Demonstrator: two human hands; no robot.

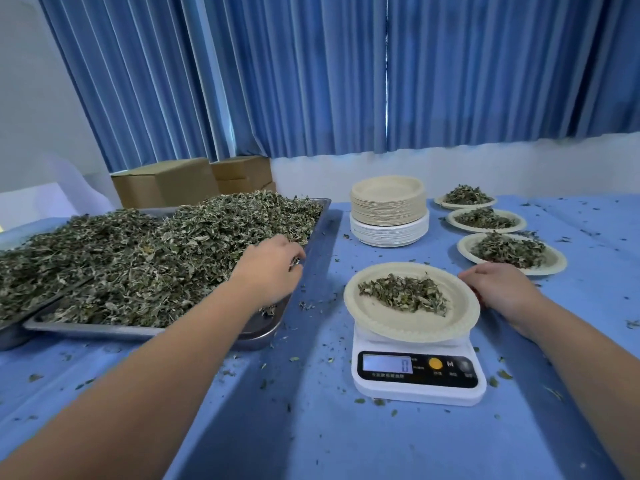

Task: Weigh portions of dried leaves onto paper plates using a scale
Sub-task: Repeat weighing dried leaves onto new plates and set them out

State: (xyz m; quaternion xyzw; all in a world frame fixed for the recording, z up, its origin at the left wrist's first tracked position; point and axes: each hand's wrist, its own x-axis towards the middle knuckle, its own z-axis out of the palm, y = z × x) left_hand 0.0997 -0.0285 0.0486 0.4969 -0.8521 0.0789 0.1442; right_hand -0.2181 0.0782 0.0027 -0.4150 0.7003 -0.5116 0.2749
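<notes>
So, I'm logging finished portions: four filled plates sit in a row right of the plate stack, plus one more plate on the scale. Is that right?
Not four. The head view shows three filled plates in a row right of the plate stack, plus one more plate on the scale.

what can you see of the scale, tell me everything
The scale is a small white digital kitchen scale, plastic by its look, standing flat on the blue table cover. Its black front panel carries a lit bluish display reading 0, a round yellow button, an M mark and a dark button. A paper plate with a heap of dried leaves sits on its platform, hiding it. The right hand is at the plate's rim, not on the scale.
</notes>
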